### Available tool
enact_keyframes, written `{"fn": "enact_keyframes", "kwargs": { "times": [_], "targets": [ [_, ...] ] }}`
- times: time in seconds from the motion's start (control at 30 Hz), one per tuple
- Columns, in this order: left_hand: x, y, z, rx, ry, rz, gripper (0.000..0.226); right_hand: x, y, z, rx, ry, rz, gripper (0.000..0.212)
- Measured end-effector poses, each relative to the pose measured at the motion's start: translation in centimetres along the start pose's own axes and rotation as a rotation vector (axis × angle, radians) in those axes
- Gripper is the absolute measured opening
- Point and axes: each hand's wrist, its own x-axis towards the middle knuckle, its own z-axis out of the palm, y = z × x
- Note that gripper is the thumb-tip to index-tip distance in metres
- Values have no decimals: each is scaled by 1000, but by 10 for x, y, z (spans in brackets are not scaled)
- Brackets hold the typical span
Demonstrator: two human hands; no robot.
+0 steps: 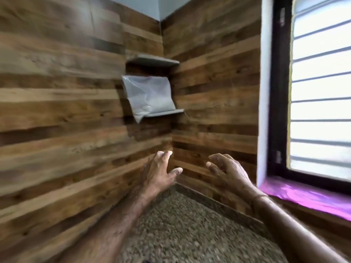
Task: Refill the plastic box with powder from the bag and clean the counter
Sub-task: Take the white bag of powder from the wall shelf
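Observation:
A white plastic bag of powder [149,95] leans upright on the lower corner shelf [171,111], one bottom corner hanging off the shelf's left end. Both my hands are raised in front of the wall corner, well below the bag and apart from it. My left hand [159,168] has its fingers spread and relaxed, holding nothing. My right hand [228,170] is beside it with loosely curled fingers, also holding nothing. The plastic box is out of view.
A second grey shelf [155,60] sits above the bag. Wood-patterned walls meet in the corner. The speckled granite counter [180,224] lies below my arms. A barred window [321,92] with a purple-covered sill [303,194] is at the right.

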Motion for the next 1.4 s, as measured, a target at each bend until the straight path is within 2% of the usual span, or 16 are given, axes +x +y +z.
{"fn": "enact_keyframes", "kwargs": {
  "times": [0.17,0.33,0.57,0.73,0.87,0.97,1.1,1.27,1.4],
  "targets": [
    [99,-60,-33,119,77,-37,73,130,-42,37,20,-12,-79,35],
    [187,-99,-59,151,142,-48,70,240,-83,59,152,-28,-112,46],
    [316,-144,-89,182,251,-5,76,371,-123,76,263,39,-142,39],
    [409,-179,-103,356,377,5,72,457,-150,102,222,75,-195,39],
    [465,-198,-104,485,423,-29,69,511,-169,118,14,81,-242,50],
    [496,-209,-103,413,438,-31,49,545,-186,122,-81,82,-295,54],
    [512,-219,-101,267,556,34,19,579,-206,126,-168,35,-366,57],
    [502,-221,-103,81,610,249,15,592,-213,129,-149,-25,-255,49],
    [495,-225,-118,-8,675,301,19,586,-202,112,-187,57,-194,35]
  ]
}}
